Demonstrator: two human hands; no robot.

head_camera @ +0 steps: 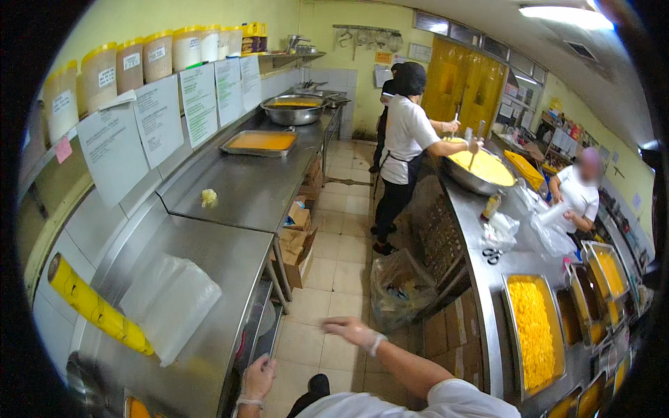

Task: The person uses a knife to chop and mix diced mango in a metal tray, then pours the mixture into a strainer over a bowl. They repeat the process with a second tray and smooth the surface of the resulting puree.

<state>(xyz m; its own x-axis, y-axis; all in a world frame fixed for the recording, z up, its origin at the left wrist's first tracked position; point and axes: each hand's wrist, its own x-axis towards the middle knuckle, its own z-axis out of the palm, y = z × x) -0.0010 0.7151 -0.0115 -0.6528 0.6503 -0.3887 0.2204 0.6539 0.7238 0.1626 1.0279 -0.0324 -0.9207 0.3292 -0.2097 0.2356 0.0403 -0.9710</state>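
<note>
My left hand (pixel 258 377), in a clear glove, hangs beside the front edge of the left steel worktable (pixel 209 292). Its fingers are loosely curled, and I cannot tell whether anything is in them. Slightly blurred, my gloved right hand (pixel 353 333) stretches over the aisle floor with its fingers extended and nothing held. On the left worktable lie a stack of clear plastic sheets or bags (pixel 175 303) and a yellow roll (pixel 99 308). Farther back are a crumpled pale lump (pixel 209 197), a tray of orange food (pixel 261 141) and a steel bowl (pixel 292 111).
A co-worker (pixel 410 130) stirs yellow food in a large bowl (pixel 481 167); another person (pixel 575 193) handles plastic bags. A lined trash bag (pixel 402 287) and cardboard boxes (pixel 295 251) flank the aisle. Trays of yellow food (pixel 533 334) and scissors (pixel 491 256) lie on the right counter.
</note>
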